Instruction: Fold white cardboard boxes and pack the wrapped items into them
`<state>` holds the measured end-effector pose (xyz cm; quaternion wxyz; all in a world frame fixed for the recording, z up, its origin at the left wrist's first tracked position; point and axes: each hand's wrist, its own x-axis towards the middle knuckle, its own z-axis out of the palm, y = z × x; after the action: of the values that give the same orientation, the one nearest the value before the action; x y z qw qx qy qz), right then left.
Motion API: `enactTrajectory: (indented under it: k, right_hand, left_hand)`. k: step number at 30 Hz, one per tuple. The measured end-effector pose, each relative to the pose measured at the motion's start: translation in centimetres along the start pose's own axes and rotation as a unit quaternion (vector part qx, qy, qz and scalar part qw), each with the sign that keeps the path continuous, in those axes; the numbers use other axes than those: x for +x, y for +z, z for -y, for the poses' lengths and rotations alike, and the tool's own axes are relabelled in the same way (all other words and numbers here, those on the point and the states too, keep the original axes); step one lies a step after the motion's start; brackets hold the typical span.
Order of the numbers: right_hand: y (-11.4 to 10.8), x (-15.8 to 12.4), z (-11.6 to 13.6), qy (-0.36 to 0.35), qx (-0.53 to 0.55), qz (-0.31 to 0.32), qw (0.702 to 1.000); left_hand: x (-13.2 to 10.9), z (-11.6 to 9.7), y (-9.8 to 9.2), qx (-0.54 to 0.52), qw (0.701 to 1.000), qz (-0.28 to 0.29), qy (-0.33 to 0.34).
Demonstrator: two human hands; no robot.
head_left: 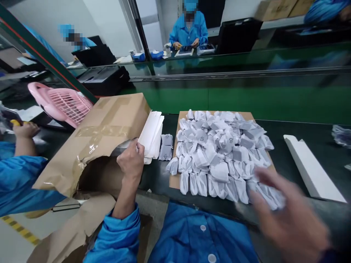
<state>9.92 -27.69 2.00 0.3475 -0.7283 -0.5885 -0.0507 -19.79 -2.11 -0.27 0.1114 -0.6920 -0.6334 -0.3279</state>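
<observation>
My left hand (132, 160) is closed on the near end of a stack of flat white cards (151, 134), which leans against a torn cardboard box (104, 131). My right hand (287, 215) hovers over the near right corner of a heap of several small white wrapped packets (222, 153); it is smeared by motion, fingers spread, with nothing visible in it. The packets lie on a cardboard sheet (178, 124) on the dark table. Two grey packets (166, 146) sit between the stack and the heap.
A long white folded carton piece (312, 170) lies at the right. A pink plastic basket (61, 104) stands at the back left. Another person's arm in a blue sleeve (20, 175) rests at the left. A green conveyor (246, 95) runs behind, with workers beyond it.
</observation>
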Motion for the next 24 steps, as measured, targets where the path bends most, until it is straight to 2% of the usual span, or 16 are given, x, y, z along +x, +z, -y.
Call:
enactTrajectory:
  k: [2, 4, 6, 7, 9, 11, 12, 13, 14, 15, 16, 17, 19, 21, 22, 24]
  right_hand:
    - [2.9, 0.3, 4.4, -0.123, 0.105, -0.008, 0.987]
    - [5.6, 1.0, 7.9, -0.140, 0.218, 0.044, 0.965]
    - [7.8, 2.0, 10.4, -0.057, 0.354, 0.130, 0.925]
    - [8.7, 2.6, 11.3, -0.003, 0.420, 0.163, 0.893]
    - [9.8, 4.0, 12.4, 0.078, 0.514, 0.174, 0.836]
    - [9.9, 5.3, 12.2, 0.115, 0.530, 0.129, 0.831]
    - [9.4, 5.8, 11.5, 0.115, 0.513, 0.117, 0.842]
    - [8.5, 6.1, 10.5, 0.101, 0.488, 0.129, 0.857]
    - [7.3, 6.2, 9.2, 0.073, 0.462, 0.168, 0.868]
    - [5.9, 6.1, 7.9, 0.034, 0.433, 0.227, 0.872]
    - [4.4, 5.8, 6.6, -0.010, 0.402, 0.291, 0.868]
    - [2.9, 5.5, 5.5, -0.052, 0.369, 0.348, 0.860]
    - [0.6, 4.7, 4.0, -0.117, 0.296, 0.428, 0.846]
    - [-0.4, 3.6, 4.0, -0.139, 0.193, 0.419, 0.876]
    - [-0.5, 2.9, 4.4, -0.142, 0.131, 0.378, 0.905]
    - [0.0, 1.3, 5.6, -0.156, -0.007, 0.239, 0.958]
  left_hand:
    - [0.1, 0.2, -0.1, -0.023, 0.999, -0.028, 0.003]
    - [-0.7, -0.1, -0.5, -0.053, 0.997, -0.051, 0.025]
    - [-2.8, -1.3, -0.9, -0.082, 0.992, -0.081, 0.049]
    - [-4.3, -2.2, -1.2, -0.101, 0.987, -0.105, 0.067]
    - [-7.8, -4.3, -2.1, -0.155, 0.967, -0.151, 0.131]
    - [-11.4, -6.0, -3.5, -0.229, 0.934, -0.130, 0.240]
    - [-12.7, -6.5, -4.5, -0.260, 0.920, -0.086, 0.281]
    - [-13.6, -6.6, -5.6, -0.297, 0.909, -0.041, 0.290]
    - [-13.9, -6.5, -6.7, -0.346, 0.900, -0.023, 0.265]
    - [-13.7, -6.0, -7.9, -0.401, 0.893, -0.006, 0.205]
    - [-13.0, -5.5, -8.8, -0.467, 0.877, -0.007, 0.116]
    - [-12.1, -4.9, -9.6, -0.531, 0.845, 0.026, 0.049]
    - [-9.9, -4.0, -10.1, -0.570, 0.797, 0.199, -0.003]
    - [-8.6, -4.1, -9.6, -0.558, 0.768, 0.310, -0.038]
    - [-8.4, -4.5, -9.1, -0.562, 0.757, 0.327, -0.067]
    - [-8.7, -5.6, -8.1, -0.599, 0.725, 0.312, -0.135]
